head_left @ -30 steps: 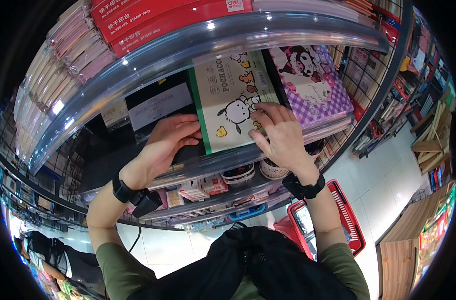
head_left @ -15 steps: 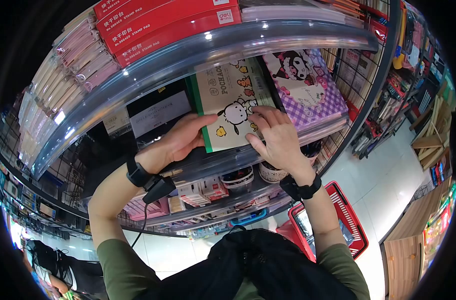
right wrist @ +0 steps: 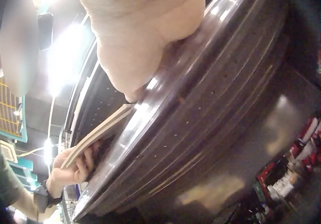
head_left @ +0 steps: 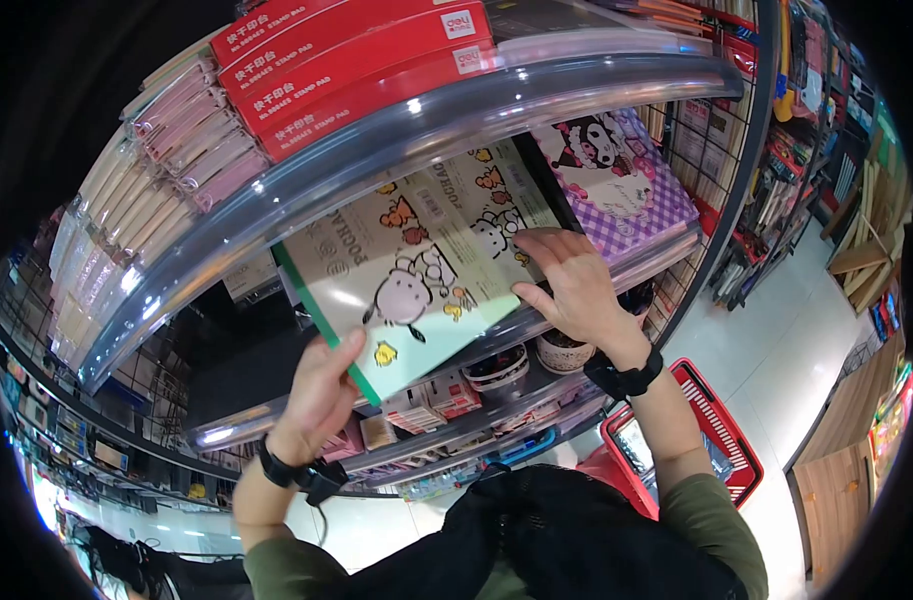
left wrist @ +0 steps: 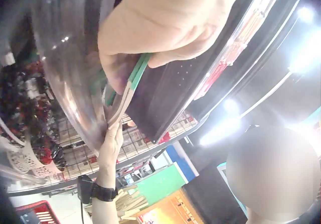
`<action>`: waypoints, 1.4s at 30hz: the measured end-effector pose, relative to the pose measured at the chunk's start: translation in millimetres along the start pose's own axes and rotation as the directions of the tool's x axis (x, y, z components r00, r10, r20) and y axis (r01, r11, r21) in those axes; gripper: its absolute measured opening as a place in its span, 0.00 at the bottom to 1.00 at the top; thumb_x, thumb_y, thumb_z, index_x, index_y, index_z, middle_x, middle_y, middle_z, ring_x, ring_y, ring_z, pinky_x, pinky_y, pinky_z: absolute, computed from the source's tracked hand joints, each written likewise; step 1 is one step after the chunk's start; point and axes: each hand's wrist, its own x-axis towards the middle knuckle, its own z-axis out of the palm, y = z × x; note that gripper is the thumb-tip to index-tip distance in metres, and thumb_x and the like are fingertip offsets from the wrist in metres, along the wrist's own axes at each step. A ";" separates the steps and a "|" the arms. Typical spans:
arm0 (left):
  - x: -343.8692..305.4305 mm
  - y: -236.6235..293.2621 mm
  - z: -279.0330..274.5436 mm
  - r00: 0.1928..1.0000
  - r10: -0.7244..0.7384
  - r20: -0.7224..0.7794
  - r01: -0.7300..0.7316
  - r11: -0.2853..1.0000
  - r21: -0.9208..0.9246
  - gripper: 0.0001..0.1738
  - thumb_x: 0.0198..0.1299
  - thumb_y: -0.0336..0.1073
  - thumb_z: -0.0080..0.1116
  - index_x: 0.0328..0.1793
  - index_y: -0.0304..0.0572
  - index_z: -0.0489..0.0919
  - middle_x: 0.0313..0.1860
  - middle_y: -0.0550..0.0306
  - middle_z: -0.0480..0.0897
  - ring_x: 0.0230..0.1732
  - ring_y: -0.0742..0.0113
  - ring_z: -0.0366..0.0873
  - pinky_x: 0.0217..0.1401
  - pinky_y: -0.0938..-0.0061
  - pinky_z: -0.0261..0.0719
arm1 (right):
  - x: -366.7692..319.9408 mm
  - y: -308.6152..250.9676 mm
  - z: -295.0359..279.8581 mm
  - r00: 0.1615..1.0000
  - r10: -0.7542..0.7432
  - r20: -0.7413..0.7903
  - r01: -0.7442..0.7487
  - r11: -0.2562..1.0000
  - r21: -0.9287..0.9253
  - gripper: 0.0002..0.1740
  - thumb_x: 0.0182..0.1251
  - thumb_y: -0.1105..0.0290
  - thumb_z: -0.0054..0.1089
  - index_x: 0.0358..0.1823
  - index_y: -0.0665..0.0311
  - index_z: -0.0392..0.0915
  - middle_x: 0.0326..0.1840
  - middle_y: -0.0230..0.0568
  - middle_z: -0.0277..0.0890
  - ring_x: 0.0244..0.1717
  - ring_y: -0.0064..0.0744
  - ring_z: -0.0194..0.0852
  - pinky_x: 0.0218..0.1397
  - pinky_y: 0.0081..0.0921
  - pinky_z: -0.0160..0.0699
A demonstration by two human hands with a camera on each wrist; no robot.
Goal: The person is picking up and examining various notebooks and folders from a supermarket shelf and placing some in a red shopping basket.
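My left hand [head_left: 321, 385] grips the spine corner of a cream Pochacco notebook [head_left: 371, 265] with a green spine, thumb on its cover. The notebook is tilted, its near corner out past the shelf's front edge. Under its right side lies a second notebook [head_left: 524, 190] of the same design on the shelf. The right hand [head_left: 574, 285] rests on that lower cover near its right edge, fingers extended. In the left wrist view the green spine [left wrist: 138, 72] sits between thumb and fingers. The right wrist view shows the notebook's page edges [right wrist: 95, 134] slightly spread.
Purple checked notebooks [head_left: 631, 205] lie to the right. A clear shelf lip [head_left: 416, 125] curves overhead, below red stamp pad boxes [head_left: 351, 75] and wrapped packs [head_left: 181, 165]. Patterned tubs [head_left: 564, 353] stand on a lower shelf. A red shopping basket [head_left: 724, 430] is at the right.
My left hand has gone from beside the notebook to gripping its spine edge, pulling it left and toward me. The similar notebook beneath is uncovered. The right hand stays on the right side.
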 end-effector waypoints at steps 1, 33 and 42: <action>-5.2 -6.6 -5.8 1.000 0.026 0.013 -0.026 1.000 0.005 0.21 0.64 0.36 0.53 0.59 0.30 0.68 0.52 0.50 0.77 0.51 0.65 0.77 0.56 0.71 0.75 | -0.3 1.0 0.7 1.000 -0.015 0.001 0.015 1.000 0.000 0.27 0.60 0.53 0.55 0.53 0.67 0.70 0.53 0.47 0.71 0.54 0.46 0.66 0.57 0.38 0.63; 12.7 -143.5 81.0 0.744 -0.149 0.652 -0.143 0.917 0.373 0.11 0.61 0.32 0.57 0.41 0.28 0.80 0.33 0.59 0.82 0.33 0.78 0.75 0.37 0.81 0.72 | -213.9 -113.5 -54.5 0.282 0.952 0.124 -0.520 0.043 0.853 0.22 0.65 0.64 0.56 0.56 0.69 0.66 0.48 0.35 0.78 0.49 0.21 0.73 0.51 0.23 0.73; 33.8 -220.3 147.7 0.586 -0.570 0.576 0.269 0.807 0.525 0.18 0.66 0.39 0.51 0.50 0.27 0.76 0.42 0.56 0.81 0.37 0.78 0.76 0.41 0.82 0.74 | -298.6 -81.7 -65.0 0.080 0.940 0.332 -0.230 -0.307 0.924 0.22 0.69 0.74 0.46 0.63 0.71 0.59 0.54 0.45 0.72 0.49 0.28 0.76 0.51 0.26 0.79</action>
